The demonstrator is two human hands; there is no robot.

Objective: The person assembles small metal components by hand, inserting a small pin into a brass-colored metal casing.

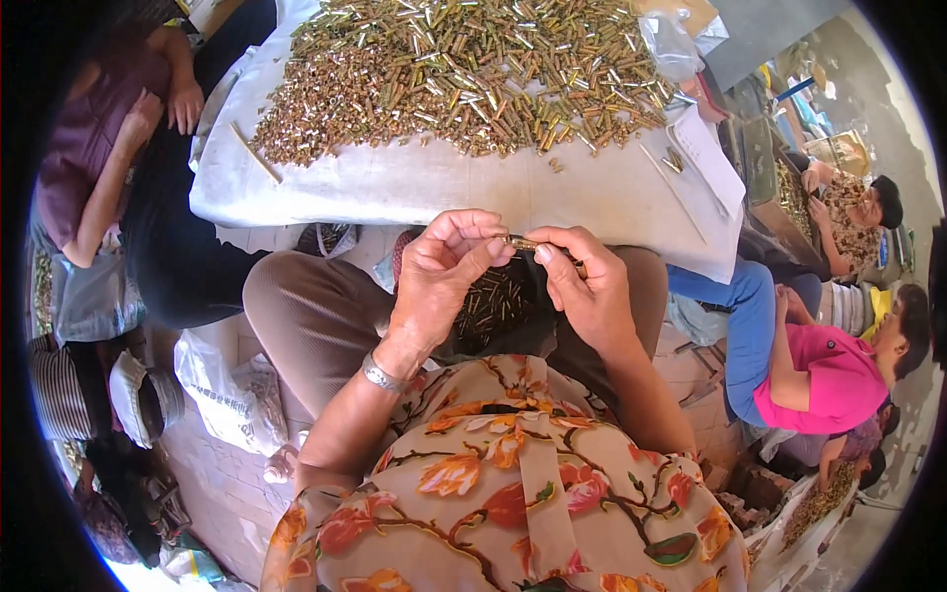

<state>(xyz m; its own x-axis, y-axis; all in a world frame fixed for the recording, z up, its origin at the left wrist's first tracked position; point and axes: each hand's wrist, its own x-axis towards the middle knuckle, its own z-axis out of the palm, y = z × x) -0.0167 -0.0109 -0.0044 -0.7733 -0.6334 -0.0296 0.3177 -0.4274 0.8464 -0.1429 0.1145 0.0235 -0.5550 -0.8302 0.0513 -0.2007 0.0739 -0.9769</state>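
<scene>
Over my lap, my left hand (444, 266) and my right hand (584, 284) meet fingertip to fingertip. Pinched between them is a small gold-coloured metal tube (520, 243), partly covered by the fingers; whether it is one piece or two joined ones I cannot tell. Below the hands, between my knees, a dark container (493, 308) holds many slim metal pieces. Just beyond, the pale cloth-covered table (375, 192) bears a big heap of gold-coloured metal tubes (513, 74), with small short rings (311, 118) massed at its left side.
A thin stick (254, 153) lies at the table's left, another stick (673, 192) at its right beside a white paper sheet (708, 158). A clear plastic bag (671, 47) sits at the far right corner. People sit close on both sides. A white bag (229, 395) rests on the floor.
</scene>
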